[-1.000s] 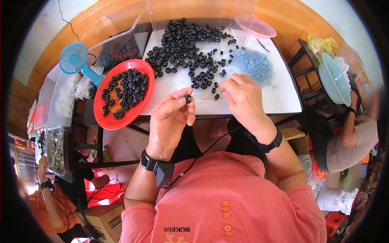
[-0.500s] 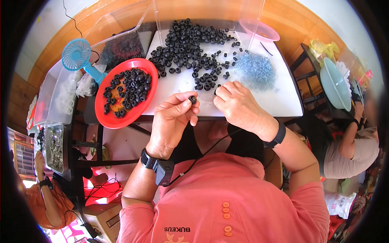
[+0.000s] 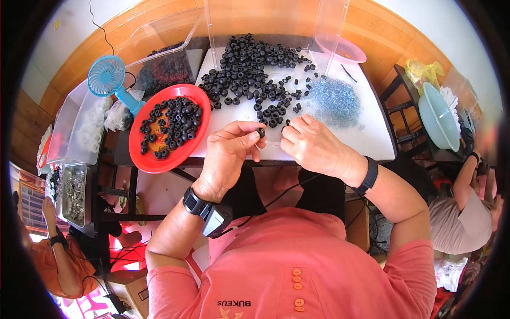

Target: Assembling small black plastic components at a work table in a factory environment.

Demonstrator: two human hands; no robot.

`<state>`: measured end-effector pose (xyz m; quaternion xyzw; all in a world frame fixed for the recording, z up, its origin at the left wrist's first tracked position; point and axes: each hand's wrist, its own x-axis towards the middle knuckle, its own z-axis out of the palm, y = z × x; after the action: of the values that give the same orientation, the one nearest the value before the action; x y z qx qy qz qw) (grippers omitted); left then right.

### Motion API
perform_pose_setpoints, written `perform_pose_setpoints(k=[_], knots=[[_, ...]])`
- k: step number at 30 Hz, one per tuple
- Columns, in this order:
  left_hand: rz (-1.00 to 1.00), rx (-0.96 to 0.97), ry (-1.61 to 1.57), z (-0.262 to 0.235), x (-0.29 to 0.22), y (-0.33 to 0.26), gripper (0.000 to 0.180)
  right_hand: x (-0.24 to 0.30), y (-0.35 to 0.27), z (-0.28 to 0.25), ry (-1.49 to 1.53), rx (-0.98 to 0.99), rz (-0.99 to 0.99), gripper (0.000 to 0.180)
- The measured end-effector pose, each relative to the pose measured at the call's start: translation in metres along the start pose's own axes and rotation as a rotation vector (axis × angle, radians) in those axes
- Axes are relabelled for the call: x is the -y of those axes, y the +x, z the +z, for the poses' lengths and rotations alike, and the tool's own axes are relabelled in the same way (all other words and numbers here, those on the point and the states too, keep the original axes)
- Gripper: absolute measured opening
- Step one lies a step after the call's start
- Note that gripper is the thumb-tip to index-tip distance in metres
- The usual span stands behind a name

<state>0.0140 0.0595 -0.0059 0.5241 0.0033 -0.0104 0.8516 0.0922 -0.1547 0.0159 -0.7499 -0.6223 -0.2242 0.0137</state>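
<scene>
— Head view, looking down: what in the grip?

— Left hand (image 3: 229, 154) pinching one small black rubber ring (image 3: 261, 132) at the fingertips. Right hand (image 3: 313, 144) just beside it, fingers curled near the ring; whether grasping anything, cannot tell.

— How far along?

— Left of the grip, a round red plastic dish (image 3: 171, 127) partly filled with finished-looking rings. Beyond the grip, a large loose heap of black rings (image 3: 249, 69) on the white tabletop (image 3: 366, 139), beside a pile of tiny pale-blue pieces (image 3: 333, 101). Judging so, most left.

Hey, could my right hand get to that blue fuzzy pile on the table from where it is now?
Probably yes. The right hand sits just in front of the blue pile, with only a few loose black rings off to the side and nothing standing between them.
</scene>
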Motion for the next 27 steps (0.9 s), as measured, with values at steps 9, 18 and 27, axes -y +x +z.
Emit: perform_pose_setpoints(k=[9,18,27], knots=[[0.039,-0.037,-0.033,-0.001,0.007,-0.002,0.024,0.006,0.000,0.004,-0.063,-0.037,0.015,0.007],[0.053,-0.083,-0.043,0.003,0.009,-0.007,0.020,0.018,0.004,0.000,0.101,-0.146,0.346,0.004],[0.052,-0.076,0.026,0.005,0.009,-0.007,0.027,0.035,0.000,0.008,0.020,-0.151,0.483,0.007]])
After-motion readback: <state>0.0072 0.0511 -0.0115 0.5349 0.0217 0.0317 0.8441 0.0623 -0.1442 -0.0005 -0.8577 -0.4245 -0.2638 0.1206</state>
